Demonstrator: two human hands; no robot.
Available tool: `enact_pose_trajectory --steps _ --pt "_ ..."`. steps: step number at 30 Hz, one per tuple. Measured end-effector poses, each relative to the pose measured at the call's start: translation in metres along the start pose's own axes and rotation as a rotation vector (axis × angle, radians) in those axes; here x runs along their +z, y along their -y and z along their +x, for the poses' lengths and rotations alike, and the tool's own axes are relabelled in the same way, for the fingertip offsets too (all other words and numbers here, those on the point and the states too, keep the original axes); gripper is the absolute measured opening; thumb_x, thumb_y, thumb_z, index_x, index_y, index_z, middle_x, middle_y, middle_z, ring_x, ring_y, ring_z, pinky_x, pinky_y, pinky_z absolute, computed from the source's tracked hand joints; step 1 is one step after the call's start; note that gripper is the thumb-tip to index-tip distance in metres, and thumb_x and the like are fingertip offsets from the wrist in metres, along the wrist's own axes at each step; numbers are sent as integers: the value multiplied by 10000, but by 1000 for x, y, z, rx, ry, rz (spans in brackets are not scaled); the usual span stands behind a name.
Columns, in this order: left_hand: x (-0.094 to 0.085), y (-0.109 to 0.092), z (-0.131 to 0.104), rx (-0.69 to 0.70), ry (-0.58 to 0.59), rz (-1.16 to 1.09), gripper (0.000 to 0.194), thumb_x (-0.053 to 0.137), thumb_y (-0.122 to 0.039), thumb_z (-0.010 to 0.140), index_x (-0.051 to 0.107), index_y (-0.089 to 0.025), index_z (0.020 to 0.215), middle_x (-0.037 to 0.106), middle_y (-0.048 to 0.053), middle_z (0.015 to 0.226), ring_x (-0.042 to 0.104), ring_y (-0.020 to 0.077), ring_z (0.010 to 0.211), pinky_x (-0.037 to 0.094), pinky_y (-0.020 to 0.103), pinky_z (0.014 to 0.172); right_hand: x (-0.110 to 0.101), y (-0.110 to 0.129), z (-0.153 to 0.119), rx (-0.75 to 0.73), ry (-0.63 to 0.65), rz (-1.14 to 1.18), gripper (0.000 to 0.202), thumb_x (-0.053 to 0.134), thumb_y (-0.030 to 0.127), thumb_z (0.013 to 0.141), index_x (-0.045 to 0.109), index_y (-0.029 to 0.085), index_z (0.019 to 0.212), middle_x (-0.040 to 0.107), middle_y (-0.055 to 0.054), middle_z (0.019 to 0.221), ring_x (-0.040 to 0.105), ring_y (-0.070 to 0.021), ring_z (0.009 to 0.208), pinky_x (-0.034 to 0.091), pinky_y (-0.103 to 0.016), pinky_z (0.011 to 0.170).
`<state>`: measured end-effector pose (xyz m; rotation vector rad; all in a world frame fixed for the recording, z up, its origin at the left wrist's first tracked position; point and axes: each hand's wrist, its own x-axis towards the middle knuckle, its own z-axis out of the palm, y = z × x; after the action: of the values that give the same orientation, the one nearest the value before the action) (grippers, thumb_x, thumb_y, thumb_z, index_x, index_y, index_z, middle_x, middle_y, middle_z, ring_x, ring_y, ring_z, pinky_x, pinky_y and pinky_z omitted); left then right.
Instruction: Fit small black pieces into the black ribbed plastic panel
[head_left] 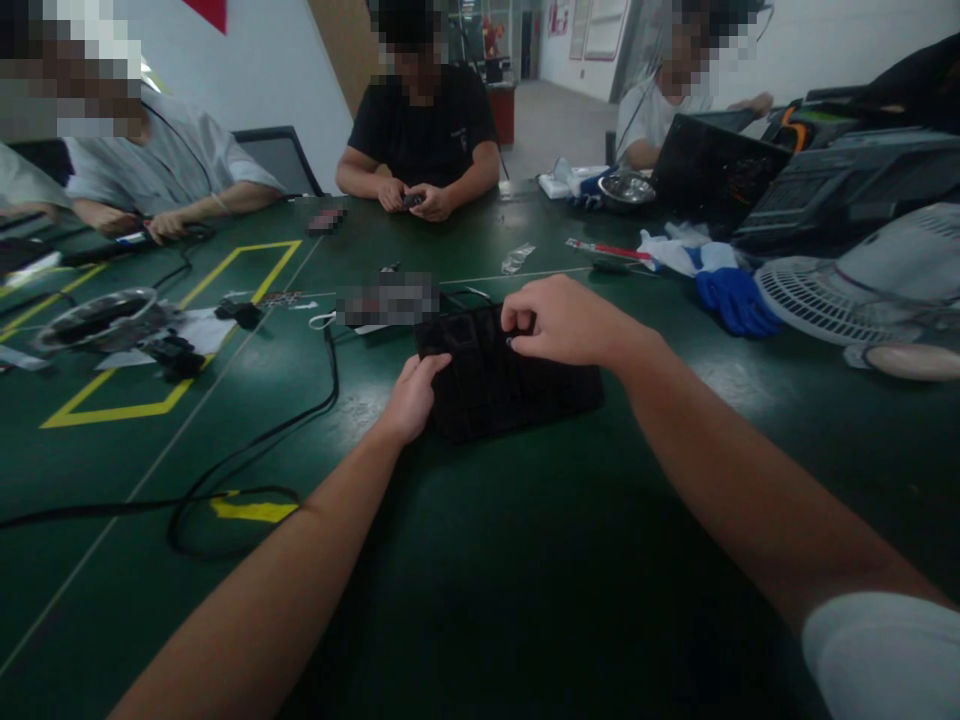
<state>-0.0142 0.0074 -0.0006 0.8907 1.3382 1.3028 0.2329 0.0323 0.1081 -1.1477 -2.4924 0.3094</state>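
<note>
A flat black case [517, 395], with bands or pockets across its upper face, lies on the green table in front of me. My left hand [415, 393] holds its left edge, the thumb on top and the other fingers mostly hidden. Over the case's upper middle, my right hand [559, 322] is closed in a pinch with the fingers curled. A small shiny spot shows by the right thumb tip; whether it is a held piece or part of the case I cannot tell.
Black cables [262, 440] cross the table at left, near a metal ring-shaped part [101, 318]. At right are blue-and-white gloves [731, 295], a white fan [870, 280], a metal bowl [626, 188] and a black laptop [716, 175]. Several people sit around the table.
</note>
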Motion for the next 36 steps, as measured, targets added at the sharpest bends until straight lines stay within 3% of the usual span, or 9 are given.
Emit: enact_pose_trajectory --steps 19,36 --pt "-3 4 5 50 19 44 434 812 -507 685 727 -206 985 757 91 1099 699 370 1143 574 536 1032 3 0 0 -17 -20 -52 91 688 227 878 766 203 919 714 -36 858 573 -188 791 352 -331 747" --pt "1 -1 0 -1 30 -5 428 802 -485 650 691 -198 948 744 68 1016 706 345 1113 560 507 1041 -2 2 -1 12 23 5 166 694 188 814 780 186 956 720 -37 890 585 -164 750 384 -312 716"
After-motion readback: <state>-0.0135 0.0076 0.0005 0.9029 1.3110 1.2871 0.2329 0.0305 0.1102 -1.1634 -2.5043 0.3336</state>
